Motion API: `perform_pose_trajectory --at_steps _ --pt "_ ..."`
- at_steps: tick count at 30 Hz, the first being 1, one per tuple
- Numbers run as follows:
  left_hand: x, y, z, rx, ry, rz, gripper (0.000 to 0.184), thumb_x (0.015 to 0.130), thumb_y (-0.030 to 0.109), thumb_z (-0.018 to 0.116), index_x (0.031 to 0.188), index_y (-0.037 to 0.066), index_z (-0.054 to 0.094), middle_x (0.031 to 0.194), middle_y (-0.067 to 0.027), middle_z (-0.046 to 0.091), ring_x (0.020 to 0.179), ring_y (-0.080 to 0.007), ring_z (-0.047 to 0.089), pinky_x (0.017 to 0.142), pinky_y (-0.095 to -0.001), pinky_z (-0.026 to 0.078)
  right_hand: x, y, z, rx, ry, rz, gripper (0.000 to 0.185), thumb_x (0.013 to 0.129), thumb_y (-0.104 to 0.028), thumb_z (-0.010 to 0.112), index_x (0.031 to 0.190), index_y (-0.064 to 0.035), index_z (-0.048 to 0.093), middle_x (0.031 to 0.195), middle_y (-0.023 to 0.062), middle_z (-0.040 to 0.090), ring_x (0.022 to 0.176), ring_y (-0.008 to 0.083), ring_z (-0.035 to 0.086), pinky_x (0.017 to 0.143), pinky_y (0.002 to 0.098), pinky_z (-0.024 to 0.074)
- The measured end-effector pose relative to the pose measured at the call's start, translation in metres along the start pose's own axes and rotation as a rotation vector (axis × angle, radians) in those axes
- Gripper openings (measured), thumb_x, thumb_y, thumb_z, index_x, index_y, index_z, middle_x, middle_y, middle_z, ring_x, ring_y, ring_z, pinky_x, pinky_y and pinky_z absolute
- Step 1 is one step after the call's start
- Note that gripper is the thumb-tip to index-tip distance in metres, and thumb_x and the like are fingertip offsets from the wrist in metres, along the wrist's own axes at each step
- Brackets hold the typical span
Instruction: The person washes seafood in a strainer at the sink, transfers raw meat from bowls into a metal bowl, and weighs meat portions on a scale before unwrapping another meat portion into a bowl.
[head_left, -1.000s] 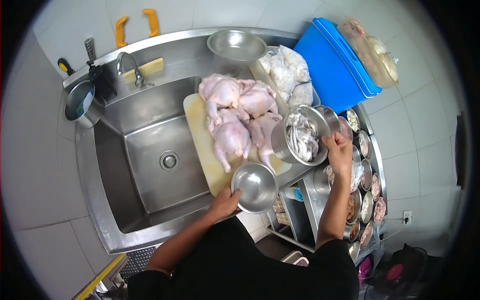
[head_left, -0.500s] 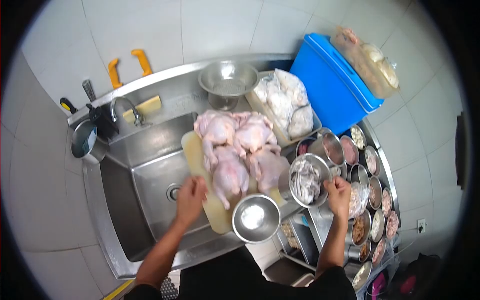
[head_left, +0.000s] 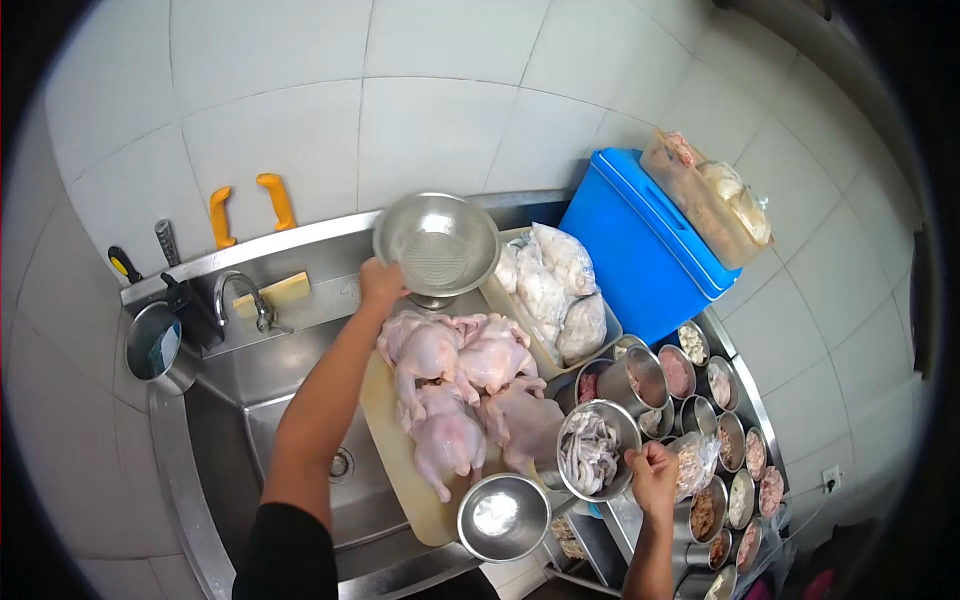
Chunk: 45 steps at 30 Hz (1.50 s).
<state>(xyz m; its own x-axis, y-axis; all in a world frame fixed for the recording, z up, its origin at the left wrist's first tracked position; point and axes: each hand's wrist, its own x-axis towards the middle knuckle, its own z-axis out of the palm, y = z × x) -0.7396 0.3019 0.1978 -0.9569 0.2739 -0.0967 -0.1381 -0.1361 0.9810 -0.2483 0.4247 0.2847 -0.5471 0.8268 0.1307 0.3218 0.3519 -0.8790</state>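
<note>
My left hand [head_left: 382,284] is closed at the near left rim of a perforated metal colander [head_left: 437,245], which stands at the back of the counter. My right hand [head_left: 652,472] grips the rim of a metal container [head_left: 630,425], tilted towards me, with pale grey, squid-like strips [head_left: 590,452] in it. Several raw plucked chickens [head_left: 445,440] lie on a cutting board [head_left: 408,490] between my arms. Just left of the container sits a shiny metal bowl [head_left: 504,517] at the counter's front.
A sink [head_left: 290,410] with a tap [head_left: 262,310] is on the left. Behind stand a tub of bagged pale meat [head_left: 562,290] and a blue cooler [head_left: 640,240] with a clear bin [head_left: 705,190] on top. Several metal pots [head_left: 675,372] of cut food crowd the right side.
My left hand has moved up and away from me, from over the sink to the colander's rim. My right hand still holds the container. The camera view has tilted upward.
</note>
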Motion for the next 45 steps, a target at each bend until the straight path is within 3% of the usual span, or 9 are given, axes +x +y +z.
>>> perform_pose_trajectory --at_steps 5,7,16,21,26,33,42,44,45 --pt "-0.090 0.023 -0.145 0.455 0.026 0.160 0.017 0.077 0.014 0.056 0.086 0.000 0.061 0.061 -0.0015 0.051 0.055 -0.0109 0.051 0.046 -0.0270 0.037 0.003 -0.036 0.023 -0.072 -0.117 -0.119 0.027 0.076 -0.008 0.063 0.057 -0.0032 0.045 0.053 -0.0030 0.043 0.052 0.0042 0.036 0.045 0.0242 0.0274" --pt "-0.162 0.044 -0.193 0.551 0.036 0.311 0.019 0.076 0.012 0.056 0.085 -0.005 0.059 0.066 -0.0081 0.058 0.065 -0.0151 0.056 0.059 -0.0302 0.044 0.008 -0.051 0.046 -0.086 -0.238 -0.218 0.029 0.076 -0.010 0.065 0.057 -0.0033 0.044 0.052 -0.0019 0.041 0.051 0.0049 0.035 0.044 0.0253 0.0270" --pt "-0.275 -0.090 -0.346 0.310 0.287 -0.260 0.024 0.077 0.007 0.055 0.098 -0.003 0.061 0.082 -0.0103 0.063 0.066 -0.0160 0.060 0.055 -0.0306 0.050 0.012 -0.106 0.290 -0.142 -0.804 -0.533 0.021 0.072 -0.017 0.061 0.063 0.0009 0.054 0.051 0.0140 0.053 0.046 0.0201 0.049 0.047 0.0374 0.0396" --pt "-0.245 -0.189 -0.365 0.263 0.560 -0.443 0.025 0.075 0.014 0.064 0.088 -0.006 0.055 0.085 -0.0163 0.062 0.074 -0.0233 0.063 0.061 -0.0374 0.051 -0.035 -0.099 0.446 -0.274 -1.025 -0.216 0.018 0.070 -0.016 0.062 0.076 0.0002 0.066 0.065 0.0193 0.063 0.065 0.0262 0.065 0.062 0.0360 0.0496" --pt "-0.226 -0.345 -0.395 0.443 0.636 -0.587 0.032 0.075 0.014 0.064 0.097 -0.007 0.055 0.093 -0.0230 0.062 0.091 -0.0332 0.063 0.078 -0.0418 0.049 -0.080 -0.003 0.555 -0.512 -0.607 -0.293 0.029 0.071 -0.024 0.062 0.065 0.0041 0.062 0.074 0.0241 0.064 0.071 0.0394 0.063 0.070 0.0409 0.0505" --pt "-0.219 -0.380 -0.358 0.235 0.724 -0.556 0.029 0.078 0.012 0.060 0.103 -0.002 0.056 0.098 -0.0204 0.063 0.094 -0.0358 0.062 0.081 -0.0415 0.047 -0.112 0.109 0.599 -0.640 -0.554 0.105 0.031 0.073 -0.027 0.062 0.069 0.0039 0.065 0.080 0.0250 0.064 0.079 0.0362 0.065 0.072 0.0418 0.0503" --pt "-0.212 -0.383 -0.355 0.221 0.649 -0.665 0.028 0.085 0.012 0.056 0.108 -0.002 0.052 0.102 -0.0216 0.060 0.092 -0.0331 0.063 0.069 -0.0403 0.054 -0.118 0.157 0.625 -0.746 -0.516 0.060 0.040 0.085 -0.035 0.054 0.081 0.0047 0.062 0.095 0.0259 0.063 0.080 0.0350 0.065 0.069 0.0428 0.0503" --pt "-0.211 -0.385 -0.354 0.037 0.642 -0.744 0.032 0.085 0.013 0.057 0.112 -0.003 0.049 0.103 -0.0224 0.059 0.091 -0.0334 0.063 0.064 -0.0398 0.057 -0.096 0.131 0.628 -0.432 -0.358 -0.099 0.040 0.092 -0.036 0.046 0.100 0.0028 0.054 0.091 0.0240 0.062 0.074 0.0344 0.063 0.061 0.0421 0.0484" --pt "-0.211 -0.382 -0.354 -0.061 0.669 -0.771 0.035 0.085 0.012 0.057 0.114 -0.004 0.045 0.104 -0.0230 0.058 0.089 -0.0340 0.063 0.062 -0.0397 0.058 -0.083 0.083 0.622 -0.032 -0.370 0.136 0.043 0.094 -0.040 0.041 0.097 0.0016 0.052 0.084 0.0196 0.061 0.067 0.0291 0.060 0.056 0.0387 0.0465"
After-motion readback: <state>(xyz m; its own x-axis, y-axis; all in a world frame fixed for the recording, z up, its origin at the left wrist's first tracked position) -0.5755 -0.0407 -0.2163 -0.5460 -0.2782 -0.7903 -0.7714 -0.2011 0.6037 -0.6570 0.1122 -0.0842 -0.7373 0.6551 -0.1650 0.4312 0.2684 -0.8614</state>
